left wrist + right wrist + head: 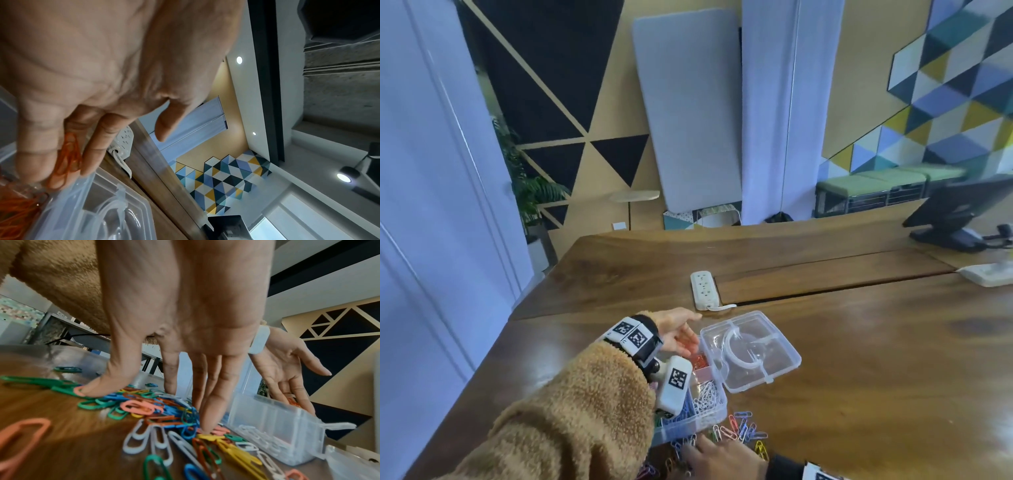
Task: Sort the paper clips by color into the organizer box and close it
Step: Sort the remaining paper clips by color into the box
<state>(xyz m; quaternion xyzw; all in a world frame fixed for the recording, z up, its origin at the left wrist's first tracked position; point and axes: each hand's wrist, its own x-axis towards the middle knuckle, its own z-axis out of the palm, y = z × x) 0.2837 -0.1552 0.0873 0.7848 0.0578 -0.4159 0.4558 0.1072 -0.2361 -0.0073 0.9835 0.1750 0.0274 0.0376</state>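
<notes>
On a wooden counter point(859, 342), the left hand point(676, 330) hovers with loose, spread fingers over red clips in the clear organizer box point(698, 416), its lid point(751, 349) open. The right hand point(717, 459) presses straight fingers onto the loose paper clips point(739, 430) just beside the box, gripping nothing.

The open lid point(751, 349) and power strip point(703, 289) block the organizer box point(698, 416) behind; its right side is bare table point(876, 377).
</notes>
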